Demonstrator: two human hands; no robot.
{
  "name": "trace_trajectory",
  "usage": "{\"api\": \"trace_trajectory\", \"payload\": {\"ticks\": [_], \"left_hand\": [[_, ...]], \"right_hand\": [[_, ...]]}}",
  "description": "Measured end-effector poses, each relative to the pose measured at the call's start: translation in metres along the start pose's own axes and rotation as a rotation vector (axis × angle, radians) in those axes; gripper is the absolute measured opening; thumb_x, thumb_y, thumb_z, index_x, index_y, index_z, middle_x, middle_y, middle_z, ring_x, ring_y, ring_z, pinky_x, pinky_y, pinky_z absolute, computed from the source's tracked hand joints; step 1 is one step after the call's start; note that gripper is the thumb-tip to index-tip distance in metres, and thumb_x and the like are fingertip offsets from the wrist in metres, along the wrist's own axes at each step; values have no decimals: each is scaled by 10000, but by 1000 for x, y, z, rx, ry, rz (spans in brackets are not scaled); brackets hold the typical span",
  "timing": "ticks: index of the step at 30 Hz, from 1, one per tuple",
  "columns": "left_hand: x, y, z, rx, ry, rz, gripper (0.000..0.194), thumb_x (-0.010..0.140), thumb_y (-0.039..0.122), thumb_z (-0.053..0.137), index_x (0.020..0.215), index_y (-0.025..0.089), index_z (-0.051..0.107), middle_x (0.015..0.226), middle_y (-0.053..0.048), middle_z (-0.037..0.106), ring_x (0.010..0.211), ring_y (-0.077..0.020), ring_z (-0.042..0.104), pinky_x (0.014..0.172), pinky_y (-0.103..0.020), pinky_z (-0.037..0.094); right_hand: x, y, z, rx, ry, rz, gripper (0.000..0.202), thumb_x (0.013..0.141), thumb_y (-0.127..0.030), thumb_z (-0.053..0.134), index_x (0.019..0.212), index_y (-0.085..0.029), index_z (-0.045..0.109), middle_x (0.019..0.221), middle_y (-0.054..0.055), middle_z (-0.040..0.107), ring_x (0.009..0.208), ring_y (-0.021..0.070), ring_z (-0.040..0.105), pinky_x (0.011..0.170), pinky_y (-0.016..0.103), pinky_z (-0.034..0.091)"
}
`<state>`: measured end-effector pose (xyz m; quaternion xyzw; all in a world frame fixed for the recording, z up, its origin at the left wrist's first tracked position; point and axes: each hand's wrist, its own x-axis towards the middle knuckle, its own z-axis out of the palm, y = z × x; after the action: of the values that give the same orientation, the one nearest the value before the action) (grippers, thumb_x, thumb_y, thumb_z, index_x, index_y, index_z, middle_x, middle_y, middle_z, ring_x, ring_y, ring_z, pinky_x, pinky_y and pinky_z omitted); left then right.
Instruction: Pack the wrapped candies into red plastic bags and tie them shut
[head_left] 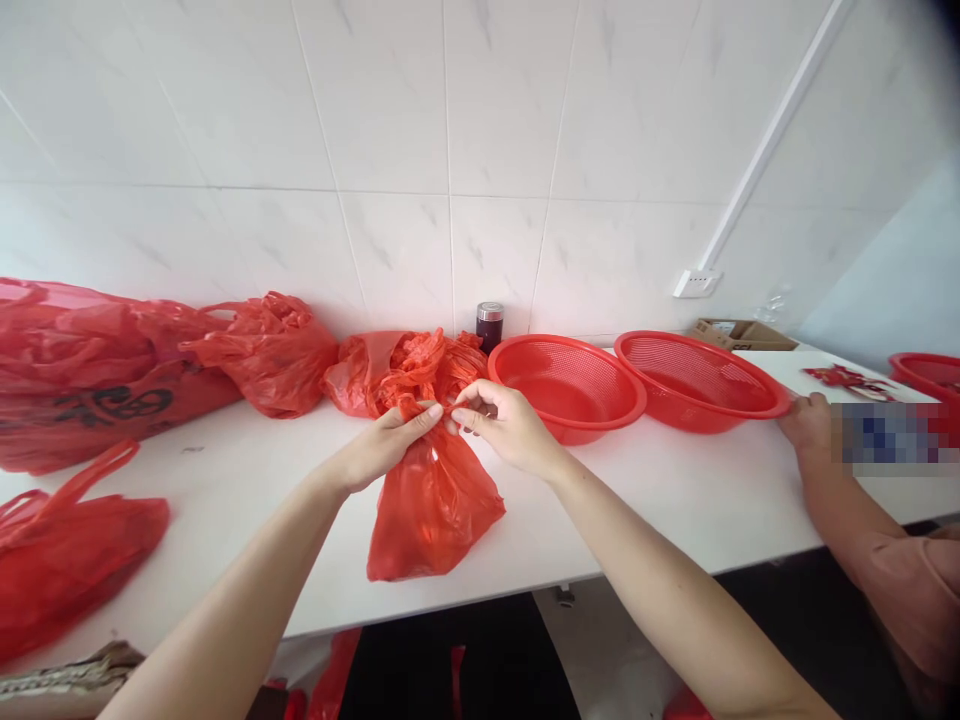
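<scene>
A red plastic bag [439, 505] with something inside rests near the front edge of the white table [592, 510]. Its gathered neck is pinched by my left hand [397, 435], thumb on top. My right hand [499, 420] closes its thumb and fingers on the same neck from the right. What fills the bag is hidden by the red plastic. Just behind both hands lie more crumpled red plastic bags [375, 360].
Filled red bags [274, 350] line the wall to the left; another red bag [82, 550] lies nearer. A dark flask [490, 325] and two red baskets, one [566, 425] beside another [705, 415], stand behind. A co-worker's hand [810, 425] touches the right basket.
</scene>
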<state>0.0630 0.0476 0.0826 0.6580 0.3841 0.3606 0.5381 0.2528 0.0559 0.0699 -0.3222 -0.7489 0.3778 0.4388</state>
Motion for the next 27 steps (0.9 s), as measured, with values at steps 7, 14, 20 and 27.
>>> {"api": "trace_trajectory", "payload": {"ticks": [7, 14, 20, 27], "left_hand": [[-6, -6, 1, -43, -56, -74, 402, 881, 520, 498, 649, 199, 568, 543, 57, 353, 459, -81, 298, 453, -236, 293], [-2, -5, 2, -147, -70, -13, 246, 918, 424, 481, 915, 219, 618, 560, 65, 363, 475, -85, 288, 467, -217, 284], [-6, 2, -6, 117, -162, 4, 178, 834, 333, 613, 937, 201, 675, 746, 5, 581, 629, -120, 489, 590, -246, 407], [1, -15, 6, 579, 86, 212, 200, 678, 27, 479, 714, 203, 566, 639, 51, 556, 574, -103, 484, 563, -228, 405]], "right_hand": [[-8, 4, 1, -18, 82, 11, 140, 872, -337, 570, 914, -203, 575, 863, 14, 664, 819, 140, 623, 755, 298, 478], [-31, -17, 20, -140, 206, -84, 71, 879, -280, 564, 872, -211, 581, 838, 7, 651, 768, 129, 600, 717, 270, 475], [-38, -17, 24, -204, 240, -257, 123, 888, -341, 571, 920, -228, 606, 932, 27, 659, 882, 155, 590, 842, 310, 456], [-12, 31, 26, 80, 157, 84, 360, 974, -457, 359, 1191, -252, 561, 1201, 27, 601, 1178, 159, 515, 1032, 335, 365]]}}
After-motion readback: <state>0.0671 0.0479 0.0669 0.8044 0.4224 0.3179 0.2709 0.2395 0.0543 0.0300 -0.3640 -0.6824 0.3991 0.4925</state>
